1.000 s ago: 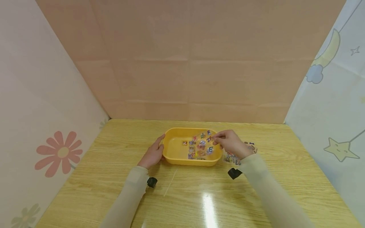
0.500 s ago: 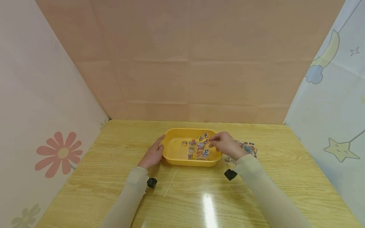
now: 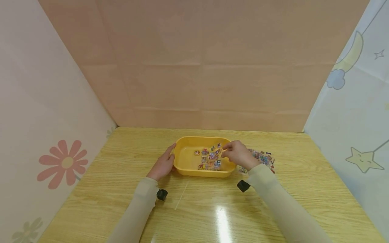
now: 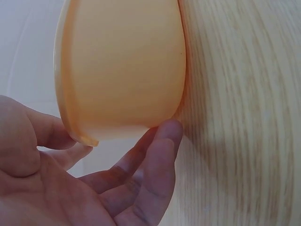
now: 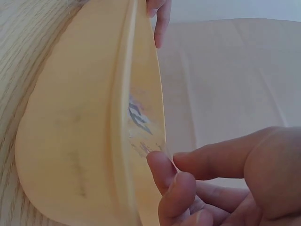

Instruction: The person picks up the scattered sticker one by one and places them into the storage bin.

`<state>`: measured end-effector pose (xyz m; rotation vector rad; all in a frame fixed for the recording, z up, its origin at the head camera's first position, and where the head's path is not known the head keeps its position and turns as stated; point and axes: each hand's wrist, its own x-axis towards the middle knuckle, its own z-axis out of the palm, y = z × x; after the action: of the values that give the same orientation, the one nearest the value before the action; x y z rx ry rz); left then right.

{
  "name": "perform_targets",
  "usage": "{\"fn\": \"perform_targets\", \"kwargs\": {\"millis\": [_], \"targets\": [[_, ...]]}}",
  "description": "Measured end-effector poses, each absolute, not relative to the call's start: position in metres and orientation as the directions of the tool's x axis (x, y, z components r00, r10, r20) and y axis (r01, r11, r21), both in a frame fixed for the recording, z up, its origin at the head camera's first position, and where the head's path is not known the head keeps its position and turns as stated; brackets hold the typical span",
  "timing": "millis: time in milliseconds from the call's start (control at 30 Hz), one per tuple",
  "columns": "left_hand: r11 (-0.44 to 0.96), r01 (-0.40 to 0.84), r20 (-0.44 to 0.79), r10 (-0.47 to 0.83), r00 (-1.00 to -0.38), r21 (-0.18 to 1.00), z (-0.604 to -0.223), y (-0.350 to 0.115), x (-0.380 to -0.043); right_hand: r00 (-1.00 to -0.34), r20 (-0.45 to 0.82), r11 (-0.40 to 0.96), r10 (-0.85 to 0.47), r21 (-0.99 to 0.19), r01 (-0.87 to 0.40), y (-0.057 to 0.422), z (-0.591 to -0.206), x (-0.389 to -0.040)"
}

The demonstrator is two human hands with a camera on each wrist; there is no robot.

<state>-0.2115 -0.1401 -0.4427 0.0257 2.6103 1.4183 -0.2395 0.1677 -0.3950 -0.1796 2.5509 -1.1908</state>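
Observation:
A yellow plastic basin (image 3: 182, 158) stands on the table. My left hand (image 3: 163, 165) grips its left end; in the left wrist view, thumb and index finger sit at the rim (image 4: 87, 140) while other fingertips touch the wall lower down. Over the basin's right end, my right hand (image 3: 240, 155) pinches the edge of a clear sticker sheet (image 3: 214, 157) with small colourful pictures. That sheet lies slanted inside the basin, its lower part near the floor. In the right wrist view the basin's outer wall (image 5: 70, 122) hides most of the sheet.
More clear sticker sheets (image 3: 265, 159) lie on the wooden table (image 3: 194, 209), right of the basin, partly behind my right wrist. A beige backdrop (image 3: 197, 77) rises at the back, with patterned side panels (image 3: 349, 111) left and right. Black wrist cameras (image 3: 162, 194) sit at both wrists.
My right hand has shifted left and slightly down with the sticker sheet, which now lies lower in the basin. The sheets on the right show more. My left hand stays at the basin's end.

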Motion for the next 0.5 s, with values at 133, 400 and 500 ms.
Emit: {"fn": "perform_targets", "kwargs": {"millis": [133,400,500], "targets": [[0.549,-0.071,-0.146,0.094,-0.985,0.833,-0.4422,-0.1398,-0.2115,-0.944,-0.229,0.646,-0.238,-0.763,0.022,0.1678,-0.3957,-0.2397],[0.553,-0.054,-0.136,0.107,-0.985,0.831,-0.442,-0.1394,-0.2119,-0.947,-0.213,0.658,-0.24,-0.753,0.003,0.168,-0.3977,-0.2401],[0.553,-0.043,-0.123,0.109,-0.986,0.832,-0.4434,-0.1399,-0.2124,-0.949,-0.194,0.668,-0.249,-0.744,-0.023,0.168,-0.398,-0.2395]]}}
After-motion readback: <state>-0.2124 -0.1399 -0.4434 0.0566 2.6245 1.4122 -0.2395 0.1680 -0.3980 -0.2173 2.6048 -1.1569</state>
